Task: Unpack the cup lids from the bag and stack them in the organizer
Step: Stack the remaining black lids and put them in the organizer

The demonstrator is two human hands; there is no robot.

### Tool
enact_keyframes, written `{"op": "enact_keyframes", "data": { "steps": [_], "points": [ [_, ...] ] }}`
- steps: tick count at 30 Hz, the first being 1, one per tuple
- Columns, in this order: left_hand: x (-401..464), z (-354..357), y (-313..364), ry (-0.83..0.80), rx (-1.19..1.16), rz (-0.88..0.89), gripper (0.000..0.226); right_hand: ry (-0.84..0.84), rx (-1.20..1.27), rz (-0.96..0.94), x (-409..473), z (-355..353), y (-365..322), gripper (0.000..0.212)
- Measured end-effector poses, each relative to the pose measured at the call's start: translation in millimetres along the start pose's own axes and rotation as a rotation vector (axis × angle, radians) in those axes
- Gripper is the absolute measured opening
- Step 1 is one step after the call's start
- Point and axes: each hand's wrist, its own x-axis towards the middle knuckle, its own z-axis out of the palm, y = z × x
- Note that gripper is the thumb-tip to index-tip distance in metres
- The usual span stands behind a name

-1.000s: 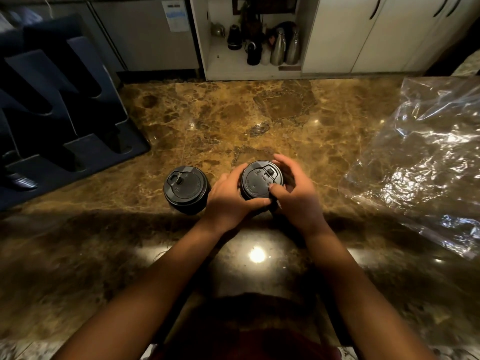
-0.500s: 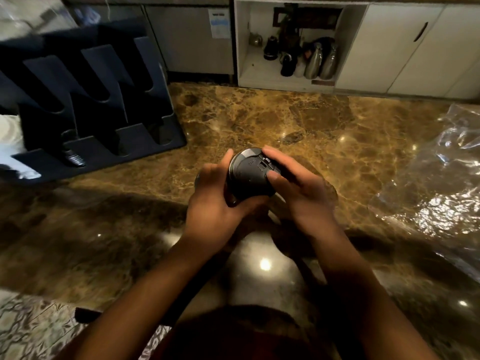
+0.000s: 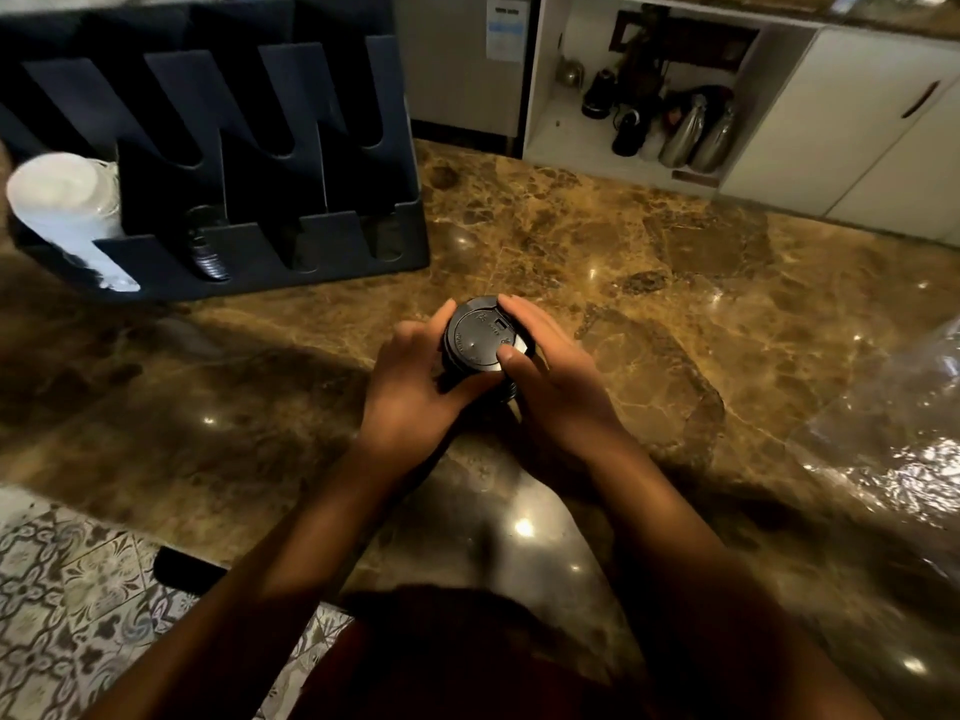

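Note:
A stack of black cup lids [image 3: 478, 340] is held above the marble counter [image 3: 675, 283] between both hands. My left hand [image 3: 410, 387] curls round its left and underside, thumb up along the rim. My right hand [image 3: 556, 381] grips its right side, thumb on the top lid's face. The dark organizer [image 3: 249, 148] stands at the back left, with several slanted slots; one front slot holds a few black lids [image 3: 205, 252]. The clear plastic bag [image 3: 893, 433] lies crumpled at the right edge.
White cups [image 3: 67, 210] lie in the organizer's leftmost slot. Behind the counter is an open cabinet [image 3: 649, 96] with metal flasks and white doors. Patterned floor tiles [image 3: 67, 589] show at the lower left, past the counter's edge.
Both hands lifted the lid stack off the counter and keep holding it. The view swung left, bringing the organizer closer; the second lid stack seen earlier on the counter is no longer visible.

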Motion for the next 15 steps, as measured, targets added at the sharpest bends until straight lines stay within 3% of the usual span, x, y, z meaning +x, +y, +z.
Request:
{"op": "enact_keyframes", "data": {
  "steps": [6, 10, 15],
  "points": [
    [1.1, 15.3, -17.2, 0.029, -0.065, -0.036, 0.097, -0.029, 0.056, 0.089, 4.0, 6.9, 2.6, 0.056],
    [0.5, 22.0, -21.4, -0.086, -0.424, -0.165, 0.094, -0.068, 0.057, 0.103, 3.8, 7.5, 6.3, 0.054],
    [0.4, 27.6, -22.7, -0.087, -0.586, -0.217, 0.087, -0.062, 0.18, 0.183, 2.3, 10.2, 8.2, 0.063]
  ]
}}
